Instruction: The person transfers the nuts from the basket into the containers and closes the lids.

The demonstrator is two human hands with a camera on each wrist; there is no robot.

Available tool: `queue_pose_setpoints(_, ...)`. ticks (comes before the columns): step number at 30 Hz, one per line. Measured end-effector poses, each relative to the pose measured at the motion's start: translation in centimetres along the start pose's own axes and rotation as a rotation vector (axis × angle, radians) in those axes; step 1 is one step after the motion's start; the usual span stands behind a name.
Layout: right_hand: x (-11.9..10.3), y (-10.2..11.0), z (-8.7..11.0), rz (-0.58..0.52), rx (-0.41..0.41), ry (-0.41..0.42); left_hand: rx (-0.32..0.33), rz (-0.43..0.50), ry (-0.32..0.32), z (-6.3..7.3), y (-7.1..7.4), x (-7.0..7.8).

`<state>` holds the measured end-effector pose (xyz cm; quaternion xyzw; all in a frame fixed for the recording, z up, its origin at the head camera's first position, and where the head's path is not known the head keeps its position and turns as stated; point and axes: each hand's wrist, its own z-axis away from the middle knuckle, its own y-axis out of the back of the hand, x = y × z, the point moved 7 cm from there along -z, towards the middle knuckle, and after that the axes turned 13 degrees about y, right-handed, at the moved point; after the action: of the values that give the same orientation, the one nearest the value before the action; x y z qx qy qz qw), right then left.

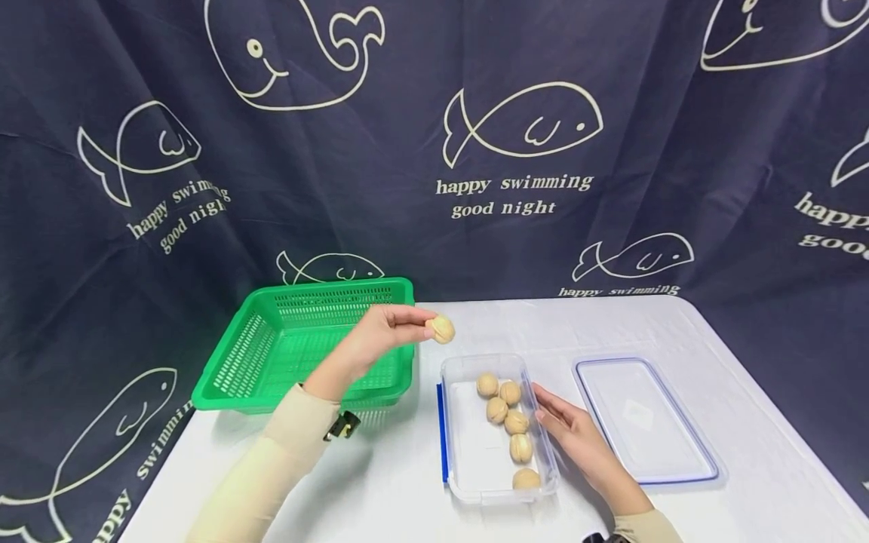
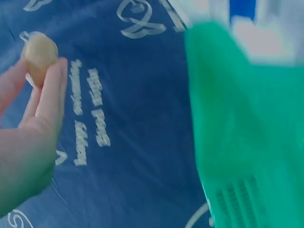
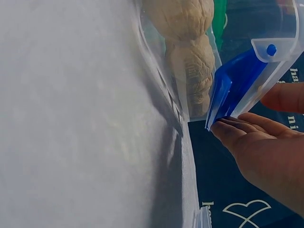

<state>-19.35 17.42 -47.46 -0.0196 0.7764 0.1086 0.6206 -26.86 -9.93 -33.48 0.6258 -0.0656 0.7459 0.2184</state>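
Observation:
My left hand pinches a walnut between thumb and fingertips, in the air just beyond the back left of the clear plastic box. The left wrist view shows the same walnut held at the fingertips. Several walnuts lie in the box, mostly along its right half. My right hand rests against the box's right side with its fingers fairly straight. In the right wrist view, the fingertips touch the hanging blue latch, and walnuts show through the wall.
A green slotted basket stands at the left, under my left forearm. The clear lid with a blue seal lies flat to the right of the box. White cloth covers the table, and a dark fish-patterned curtain hangs behind.

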Motion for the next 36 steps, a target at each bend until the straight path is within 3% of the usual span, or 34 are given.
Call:
queue_pose_setpoints(7, -0.1, 0.0, -0.1, -0.006, 0.007, -0.003, 0.006, 0.042, 0.035, 1.5, -4.1, -1.6)
queue_pose_setpoints(18, -0.2, 0.0, 0.0, 0.005, 0.010, 0.000, -0.010, 0.047, 0.093, 0.4, -9.1, -6.4)
queue_pose_setpoints(24, -0.2, -0.1, -0.1, -0.010, 0.011, 0.003, -0.043, 0.029, 0.093, -0.2, -10.5, -7.8)
queue_pose_setpoints(32, -0.2, -0.1, -0.1, -0.014, 0.010, -0.001, -0.067, 0.082, 0.110, -0.5, -11.9, -9.2)
queue_pose_setpoints(36, -0.1, -0.1, -0.1, -0.016, 0.009, -0.002, -0.074, 0.049, 0.114, -0.9, -12.6, -9.7)
